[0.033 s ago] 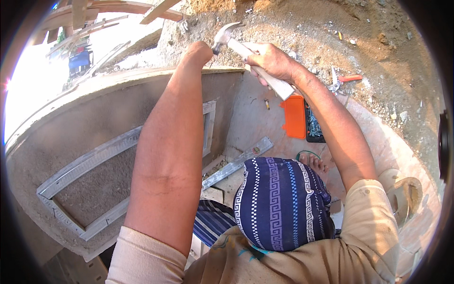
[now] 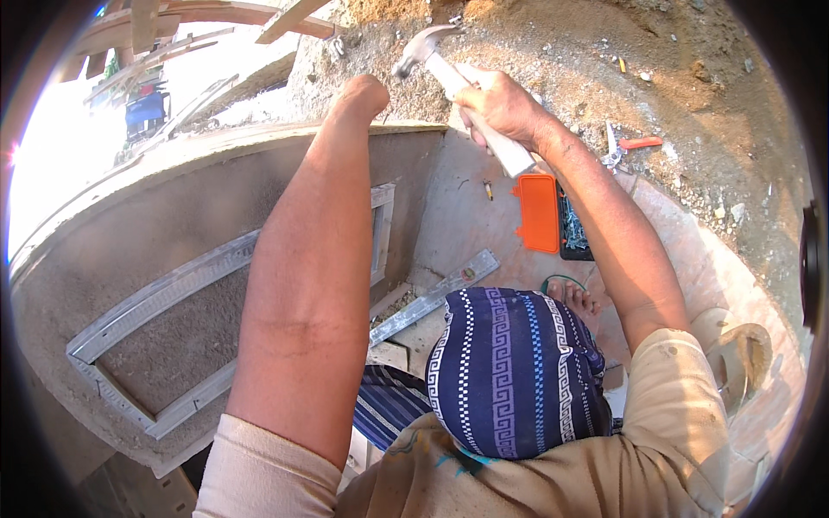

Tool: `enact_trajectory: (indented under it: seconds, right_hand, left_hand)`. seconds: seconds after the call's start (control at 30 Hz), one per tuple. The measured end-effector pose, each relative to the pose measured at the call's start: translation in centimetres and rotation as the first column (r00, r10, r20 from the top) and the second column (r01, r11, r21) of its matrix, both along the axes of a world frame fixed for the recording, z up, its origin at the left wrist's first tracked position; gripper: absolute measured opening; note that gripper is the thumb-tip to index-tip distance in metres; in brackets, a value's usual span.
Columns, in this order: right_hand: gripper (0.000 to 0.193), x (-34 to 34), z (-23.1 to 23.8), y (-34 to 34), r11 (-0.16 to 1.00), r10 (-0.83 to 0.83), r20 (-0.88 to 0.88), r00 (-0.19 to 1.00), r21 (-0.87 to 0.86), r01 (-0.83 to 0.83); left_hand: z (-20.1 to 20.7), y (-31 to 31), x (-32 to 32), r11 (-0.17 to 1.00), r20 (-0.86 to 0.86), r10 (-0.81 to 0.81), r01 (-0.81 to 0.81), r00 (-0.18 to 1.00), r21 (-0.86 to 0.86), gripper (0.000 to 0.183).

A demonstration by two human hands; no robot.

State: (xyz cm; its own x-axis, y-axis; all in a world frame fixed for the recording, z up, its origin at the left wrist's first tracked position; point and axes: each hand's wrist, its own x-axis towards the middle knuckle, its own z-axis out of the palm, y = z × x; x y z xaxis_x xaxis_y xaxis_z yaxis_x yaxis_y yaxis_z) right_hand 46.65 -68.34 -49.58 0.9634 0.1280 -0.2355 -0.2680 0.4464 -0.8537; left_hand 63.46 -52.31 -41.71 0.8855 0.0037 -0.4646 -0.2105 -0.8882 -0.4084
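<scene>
My right hand [image 2: 505, 108] is wrapped round the pale handle of a claw hammer [image 2: 509, 154]. Its metal head is raised to the upper right of my left hand [image 2: 366, 93], with a gap between them. My left arm reaches far forward to the top of a grey plastered wall [image 2: 207, 186]. Only the back of that hand and the wrist show; the fingers and anything in them are hidden.
Set against the wall is a grey rectangular frame [image 2: 164, 281]. On the tiled floor lie a metal straightedge [image 2: 436, 295] and an orange-lidded box [image 2: 539, 214] with small fasteners. Orange-handled snips [image 2: 637, 142] rest on gravelly soil. A beige toilet bowl [image 2: 741, 354] stands at the right.
The hammer head has lifted up and to the right, away from my left hand. My right hand has shifted slightly with it, while my left arm stays put.
</scene>
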Motion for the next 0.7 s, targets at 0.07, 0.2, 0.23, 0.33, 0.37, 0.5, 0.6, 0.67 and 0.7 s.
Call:
enact_trajectory:
  seconds: [0.07, 0.2, 0.23, 0.33, 0.37, 0.5, 0.6, 0.67, 0.7]
  right_hand:
    - [0.023, 0.1, -0.1, 0.1, 0.933, -0.305, -0.099, 0.947, 0.166, 0.318]
    - [0.024, -0.8, -0.4, 3.7, 0.983, -0.152, -0.172, 0.973, 0.074, 0.167]
    - [0.023, -1.3, 0.4, 3.3, 0.973, 0.189, -0.186, 0.964, -0.098, -0.209]
    - [0.025, -0.4, -0.2, 1.3, 0.972, 0.209, -0.005, 0.978, -0.107, -0.208]
    - [0.026, -0.4, -0.2, 1.4, 0.997, 0.065, -0.022, 0.998, -0.05, -0.066]
    - [0.028, -0.9, -0.1, 3.1, 0.95, -0.297, -0.158, 0.942, 0.053, 0.308]
    - [0.027, -1.8, -0.3, 4.3, 0.983, 0.13, -0.115, 0.985, -0.112, -0.143]
    - [0.028, -1.3, 0.0, 1.9, 0.974, 0.191, -0.066, 0.979, -0.114, -0.197]
    - [0.029, -1.1, 0.2, 1.2, 0.967, 0.223, -0.042, 0.974, -0.115, -0.226]
  left_hand:
    - [0.2, -1.1, -0.1, 0.999, -0.058, -0.029, 0.03, 0.998, 0.032, 0.023]
    - [-0.4, -0.8, 0.2, 0.996, -0.055, 0.031, -0.027, 0.998, 0.085, 0.032]
    - [-0.3, -1.0, 0.1, 0.996, -0.064, 0.024, -0.018, 0.998, 0.084, 0.032]
    - [-0.2, -0.6, 0.0, 0.997, -0.078, 0.049, -0.044, 0.996, 0.059, 0.034]
    - [-0.5, -0.1, 0.5, 0.997, -0.086, 0.019, -0.013, 0.996, 0.076, 0.033]
    - [-1.0, -0.3, 0.5, 0.994, -0.076, -0.029, 0.037, 0.997, 0.099, 0.028]
    - [-0.8, -0.7, 0.2, 0.99, -0.08, -0.133, 0.136, 0.988, 0.04, 0.024]
    - [-0.7, 0.2, 0.1, 0.991, -0.04, -0.134, 0.134, 0.99, 0.002, 0.024]
    - [-0.7, 0.7, 0.1, 0.991, -0.02, -0.132, 0.132, 0.991, -0.015, 0.025]
